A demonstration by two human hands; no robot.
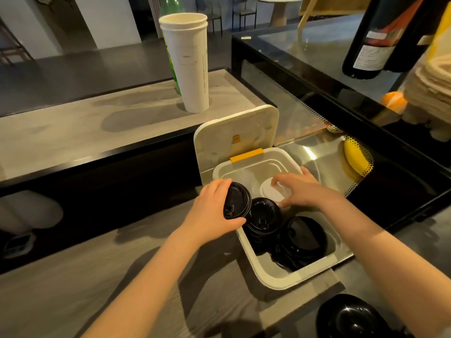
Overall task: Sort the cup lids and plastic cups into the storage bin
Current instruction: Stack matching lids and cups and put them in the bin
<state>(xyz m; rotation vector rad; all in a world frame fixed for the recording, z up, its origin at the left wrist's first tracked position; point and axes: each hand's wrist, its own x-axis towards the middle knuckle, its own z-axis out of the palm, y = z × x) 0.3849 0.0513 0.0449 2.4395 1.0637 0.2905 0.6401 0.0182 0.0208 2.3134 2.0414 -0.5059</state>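
Note:
A white storage bin point(251, 262) stands on the counter with its hinged cover point(234, 137) raised behind it. My left hand point(214, 211) grips a stack of black cup lids point(236, 201) at the bin's left rim. Two more stacks of black lids sit inside, one in the middle point(264, 218) and one at the near right point(302, 240). Over the far part of the bin, my right hand point(297, 189) curls its fingers round a clear plastic cup with a white top point(272, 191). Other clear plastic pieces point(244, 178) lie faintly behind it.
A tall stack of white paper cups point(190, 64) stands on the raised ledge, a green bottle point(170, 11) behind it. A glass display case point(341, 98) with a banana point(355, 158) flanks the bin's right. A dark wine bottle point(380, 37) rests on top. A black object point(351, 318) lies near the front.

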